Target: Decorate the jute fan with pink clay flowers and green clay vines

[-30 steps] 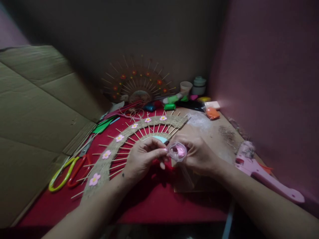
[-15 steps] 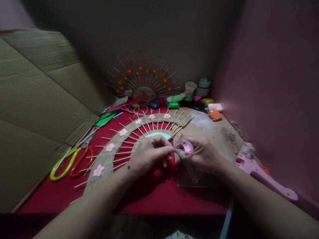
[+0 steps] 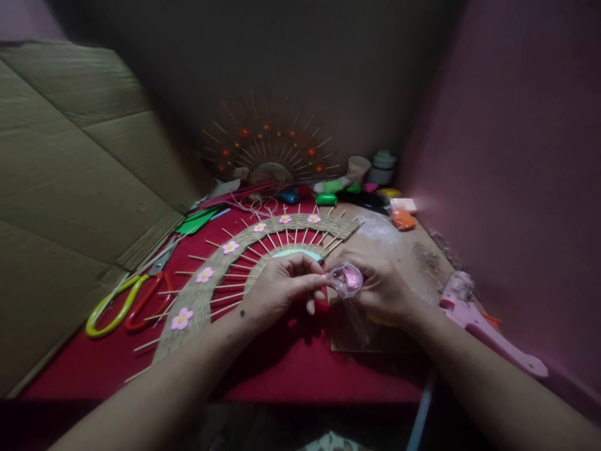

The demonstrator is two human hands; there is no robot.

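Observation:
My right hand (image 3: 382,285) is wrapped round a small clear plastic bag (image 3: 346,280) with pink clay inside, its open mouth facing me. At the bag's left edge, my left hand (image 3: 286,285) pinches the plastic between thumb and forefinger. Beneath and beyond my left hand lies a woven half-round fan frame (image 3: 244,241) with thin sticks and several pink flowers (image 3: 182,319) with yellow centres. Part of the frame is hidden by my left arm.
Scissors with yellow and red handles (image 3: 141,304) lie at the left by a cardboard sheet (image 3: 79,163). A pink glue gun (image 3: 488,329) is at the right. Clay packets (image 3: 327,199), a cup (image 3: 358,168) and a second fan (image 3: 272,150) stand at the back.
The view has shifted slightly, so the scissors and glue gun appear a little further left. Both hands keep their hold on the plastic bag.

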